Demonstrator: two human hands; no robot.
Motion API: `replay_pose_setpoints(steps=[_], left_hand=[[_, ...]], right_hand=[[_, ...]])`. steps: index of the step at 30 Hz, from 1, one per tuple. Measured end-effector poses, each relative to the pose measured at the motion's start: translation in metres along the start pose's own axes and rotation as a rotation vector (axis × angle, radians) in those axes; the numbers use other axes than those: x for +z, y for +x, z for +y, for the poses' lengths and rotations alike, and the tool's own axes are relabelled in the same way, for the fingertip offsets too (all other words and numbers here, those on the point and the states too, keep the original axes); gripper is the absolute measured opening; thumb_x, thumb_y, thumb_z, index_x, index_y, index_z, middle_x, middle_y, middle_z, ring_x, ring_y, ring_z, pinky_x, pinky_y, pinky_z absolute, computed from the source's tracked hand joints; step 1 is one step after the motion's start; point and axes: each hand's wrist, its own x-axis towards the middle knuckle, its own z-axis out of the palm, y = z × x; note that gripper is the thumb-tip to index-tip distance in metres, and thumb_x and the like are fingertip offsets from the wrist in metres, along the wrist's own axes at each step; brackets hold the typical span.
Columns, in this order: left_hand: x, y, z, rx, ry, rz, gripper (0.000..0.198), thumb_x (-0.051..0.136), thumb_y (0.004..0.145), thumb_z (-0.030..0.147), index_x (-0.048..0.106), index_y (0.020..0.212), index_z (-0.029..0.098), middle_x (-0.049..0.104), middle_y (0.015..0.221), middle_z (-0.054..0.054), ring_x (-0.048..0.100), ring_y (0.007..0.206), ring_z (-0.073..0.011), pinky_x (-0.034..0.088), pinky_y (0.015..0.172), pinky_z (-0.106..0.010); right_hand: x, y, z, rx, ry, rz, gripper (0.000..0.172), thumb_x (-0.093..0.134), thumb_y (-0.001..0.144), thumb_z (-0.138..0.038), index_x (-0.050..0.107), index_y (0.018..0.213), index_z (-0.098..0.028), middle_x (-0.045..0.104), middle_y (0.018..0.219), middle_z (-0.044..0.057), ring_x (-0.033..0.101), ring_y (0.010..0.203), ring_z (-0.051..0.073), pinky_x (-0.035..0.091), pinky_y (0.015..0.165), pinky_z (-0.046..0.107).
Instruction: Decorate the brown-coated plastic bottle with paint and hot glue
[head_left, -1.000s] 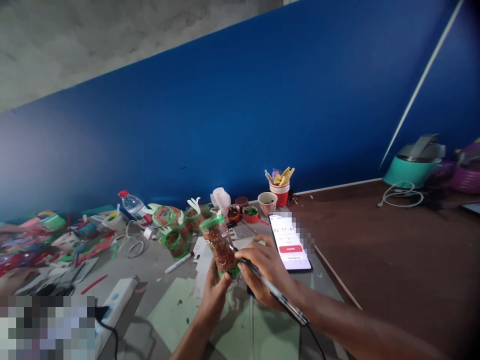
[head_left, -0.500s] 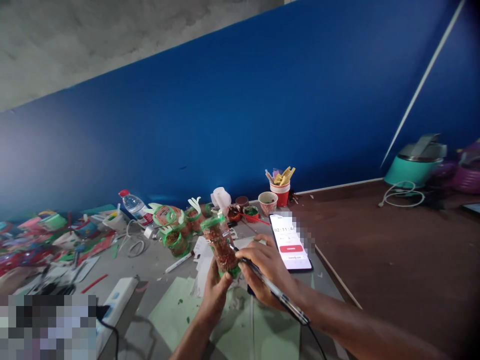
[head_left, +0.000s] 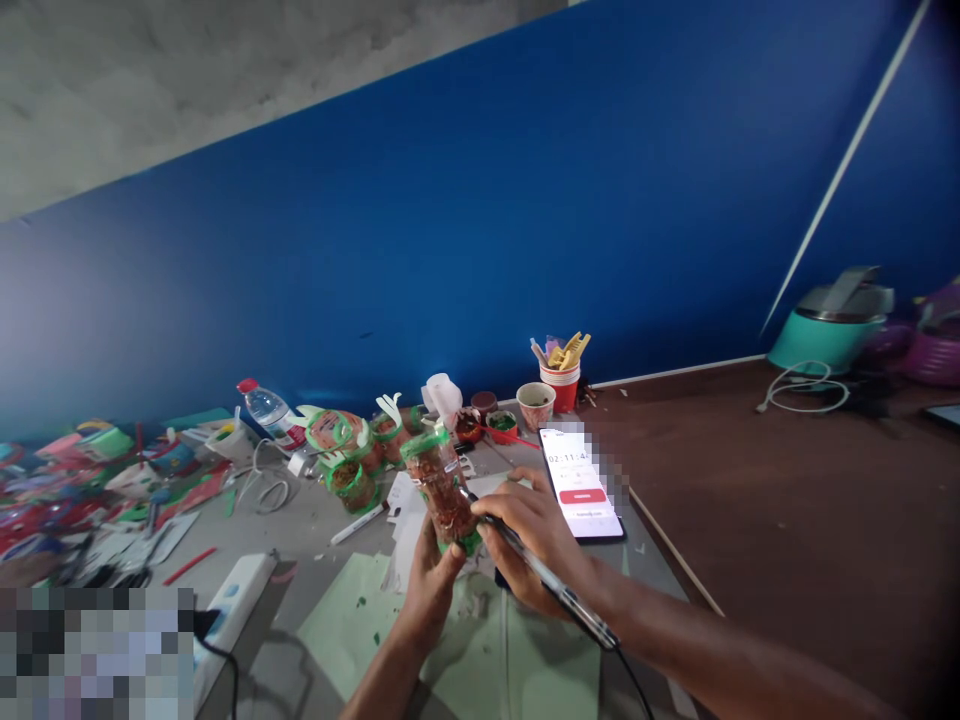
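My left hand [head_left: 429, 592] is wrapped round the lower part of a waisted, clear-walled container [head_left: 436, 482]. It is reddish brown with green bands at top and bottom, and tilts a little. In my right hand [head_left: 538, 532] is a pen-shaped corded tool [head_left: 559, 588], with a dark front, a clear and silvery barrel and a black cord at its rear. The tool's tip meets or nearly meets the container's right side; contact is too small to tell. A pale green sheet [head_left: 367, 620] lies beneath both hands. A lit phone [head_left: 581, 490] stands just beyond my right hand.
Green-rimmed brown pots [head_left: 352, 487], a capped bottle [head_left: 270, 412] and a white marker [head_left: 358, 525] are to the left. Paint cups [head_left: 501, 428] and a red cup of tools [head_left: 559, 388] stand behind. A power strip [head_left: 232, 620] lies front left.
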Motion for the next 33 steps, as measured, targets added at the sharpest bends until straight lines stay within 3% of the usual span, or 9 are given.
replay_pose_setpoints(steps=[22,33], left_hand=[[0.0008,0.0005,-0.0005,-0.005,-0.003,0.004,0.073,0.075,0.065,0.059,0.061,0.124,0.018,0.064,0.126,-0.015,0.053,0.122,-0.0376,0.041,0.104,-0.048],[0.001,0.0053,0.0012,0.015,0.043,0.097,0.071,0.076,0.063,0.058,0.063,0.118,0.017,0.068,0.117,-0.014,0.057,0.115,-0.0348,0.045,0.098,-0.044]], right_hand=[[-0.0002,0.0002,0.0013,-0.003,0.006,0.006,0.022,0.051,0.086,-0.011,0.055,0.104,-0.022,0.069,0.082,0.001,0.064,0.07,0.017,0.038,0.085,0.038],[-0.0073,0.0018,-0.0054,0.006,0.059,0.049,0.023,0.052,0.085,-0.01,0.055,0.105,-0.022,0.067,0.081,0.001,0.063,0.069,0.017,0.039,0.086,0.04]])
